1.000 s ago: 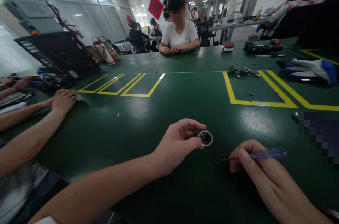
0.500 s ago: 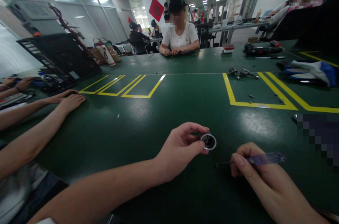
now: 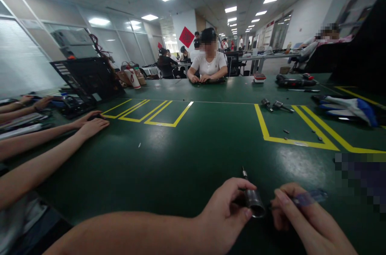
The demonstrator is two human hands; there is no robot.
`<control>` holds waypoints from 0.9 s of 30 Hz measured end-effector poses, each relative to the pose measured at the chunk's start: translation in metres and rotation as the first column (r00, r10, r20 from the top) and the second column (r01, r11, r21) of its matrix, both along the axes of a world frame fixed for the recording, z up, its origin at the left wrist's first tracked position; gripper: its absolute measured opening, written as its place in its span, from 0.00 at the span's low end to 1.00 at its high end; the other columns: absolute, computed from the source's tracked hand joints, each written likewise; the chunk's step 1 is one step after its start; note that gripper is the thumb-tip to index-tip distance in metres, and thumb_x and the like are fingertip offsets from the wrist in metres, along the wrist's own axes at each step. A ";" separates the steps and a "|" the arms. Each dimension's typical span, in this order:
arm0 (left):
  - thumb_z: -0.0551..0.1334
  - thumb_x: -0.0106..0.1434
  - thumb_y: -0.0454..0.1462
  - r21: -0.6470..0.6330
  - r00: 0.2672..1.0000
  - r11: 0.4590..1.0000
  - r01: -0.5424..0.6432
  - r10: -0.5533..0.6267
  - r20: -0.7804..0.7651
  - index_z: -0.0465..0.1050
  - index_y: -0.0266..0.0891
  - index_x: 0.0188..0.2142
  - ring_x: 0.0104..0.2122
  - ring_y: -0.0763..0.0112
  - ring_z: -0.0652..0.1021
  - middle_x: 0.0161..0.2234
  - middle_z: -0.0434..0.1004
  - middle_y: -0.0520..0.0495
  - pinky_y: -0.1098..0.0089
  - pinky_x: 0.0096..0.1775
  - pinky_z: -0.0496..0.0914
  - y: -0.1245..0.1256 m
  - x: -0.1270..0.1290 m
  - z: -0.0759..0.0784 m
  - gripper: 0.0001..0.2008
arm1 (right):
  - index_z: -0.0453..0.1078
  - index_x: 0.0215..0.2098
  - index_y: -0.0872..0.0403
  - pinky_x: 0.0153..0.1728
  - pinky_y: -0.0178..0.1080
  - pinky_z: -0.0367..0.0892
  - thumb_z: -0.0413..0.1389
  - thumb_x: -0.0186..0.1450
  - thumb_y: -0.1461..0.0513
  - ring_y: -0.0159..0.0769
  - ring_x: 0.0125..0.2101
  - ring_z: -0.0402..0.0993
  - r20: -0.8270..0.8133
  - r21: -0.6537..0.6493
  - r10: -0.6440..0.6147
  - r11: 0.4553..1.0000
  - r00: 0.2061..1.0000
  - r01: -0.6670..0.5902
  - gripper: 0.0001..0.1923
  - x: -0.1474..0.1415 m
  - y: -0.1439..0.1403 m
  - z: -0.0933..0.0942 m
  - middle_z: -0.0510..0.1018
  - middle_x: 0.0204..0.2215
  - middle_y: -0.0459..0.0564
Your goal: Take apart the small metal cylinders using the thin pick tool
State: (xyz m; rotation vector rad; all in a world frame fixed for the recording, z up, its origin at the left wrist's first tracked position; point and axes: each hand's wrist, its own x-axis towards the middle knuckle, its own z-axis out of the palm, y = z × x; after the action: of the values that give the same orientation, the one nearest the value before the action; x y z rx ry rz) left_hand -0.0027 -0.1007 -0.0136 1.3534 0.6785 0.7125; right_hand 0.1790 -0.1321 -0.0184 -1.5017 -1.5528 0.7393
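My left hand (image 3: pixel 226 214) grips a metal cup-shaped part with a thin shaft (image 3: pixel 255 202) between thumb and fingers. Its open end faces toward me and to the right, while the shaft points away over the table. Just to the right, my right hand (image 3: pixel 301 216) pinches a screwdriver with a clear purple handle (image 3: pixel 315 196). Its blade runs left toward the cup's mouth, and I cannot make out the tip. Two similar metal parts with shafts (image 3: pixel 280 105) lie farther off, and several small metal pieces (image 3: pixel 286 131) are scattered inside a yellow-taped square.
The green table (image 3: pixel 169 166) carries yellow tape outlines (image 3: pixel 163 124). Blue-white gloves (image 3: pixel 346 108), a black-and-red tool (image 3: pixel 295 81) and a red-topped box (image 3: pixel 258 78) lie toward the back right. Another person's arms (image 3: pixel 75 134) rest at left; someone sits opposite (image 3: pixel 209 64).
My left hand has turned the metal part, so its side and shaft now show. The cup's mouth and the screwdriver are closer together. The view has tipped upward.
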 end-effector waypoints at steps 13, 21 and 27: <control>0.65 0.55 0.38 -0.129 0.994 0.988 -0.080 0.088 0.062 0.66 0.37 0.45 0.39 0.68 0.74 0.40 0.73 0.44 0.65 0.44 0.66 0.007 -0.003 0.021 0.18 | 0.65 0.21 0.51 0.24 0.33 0.66 0.46 0.64 0.48 0.34 0.22 0.70 -0.220 -0.109 -0.083 0.992 0.972 0.060 0.21 0.005 0.002 -0.008 0.70 0.17 0.44; 0.63 0.57 0.33 -0.209 0.977 0.966 -0.155 0.181 0.111 0.68 0.36 0.42 0.44 0.62 0.74 0.44 0.73 0.42 0.58 0.46 0.69 0.019 -0.005 0.028 0.13 | 0.67 0.26 0.52 0.26 0.35 0.65 0.49 0.64 0.49 0.34 0.22 0.70 -0.325 -0.144 -0.027 0.989 0.945 -0.021 0.18 0.004 0.003 -0.001 0.73 0.19 0.45; 0.61 0.59 0.32 -0.228 0.978 0.962 -0.150 0.179 0.111 0.68 0.36 0.43 0.46 0.61 0.74 0.46 0.72 0.42 0.58 0.49 0.68 0.025 -0.008 0.028 0.12 | 0.67 0.21 0.52 0.27 0.35 0.66 0.48 0.63 0.50 0.34 0.23 0.71 -0.205 -0.114 0.055 0.990 0.977 -0.080 0.20 0.003 0.003 0.010 0.73 0.18 0.45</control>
State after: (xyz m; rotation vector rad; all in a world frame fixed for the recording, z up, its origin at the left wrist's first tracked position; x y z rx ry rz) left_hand -0.0111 -0.0756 0.0145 1.0478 0.7477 0.8269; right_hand 0.1816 -0.1289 -0.0085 -1.4178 -1.4327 1.0104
